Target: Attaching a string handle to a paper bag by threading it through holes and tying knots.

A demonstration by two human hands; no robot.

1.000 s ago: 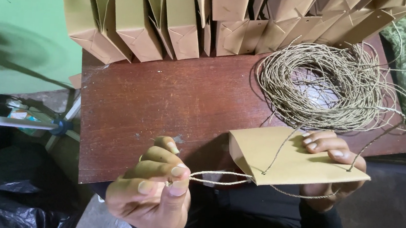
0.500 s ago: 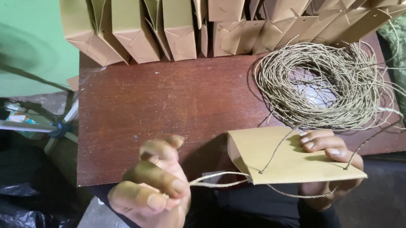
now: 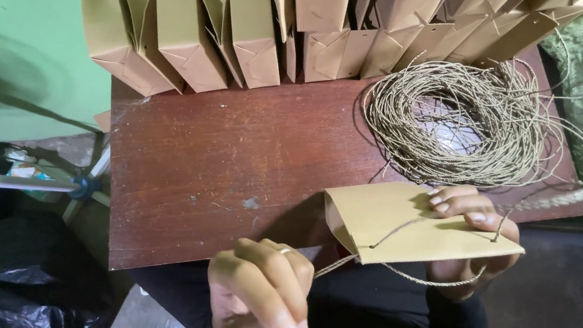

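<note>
Two bare hands work at the near edge of a dark wooden counter [image 3: 236,159]. The right hand [image 3: 472,232] has its grip closed on a flat tan paper bag [image 3: 412,227], fingers laid across the top face and the rest of the hand underneath, so the bag juts out past the counter's front edge with its folded bottom pointing left. The left hand [image 3: 259,295] is curled into a clenched grip just below the counter edge, pinching the end of a thin twine cord [image 3: 335,265] that runs up to a small hole near the bag's lower left corner; a ring shows on one finger. More of the cord loops under the bag and comes out at a second hole near the right hand. A loose tangled coil of twine [image 3: 464,123] lies on the counter just behind the bag. Along the far edge, a row of folded paper bags [image 3: 246,33] leans together.
</note>
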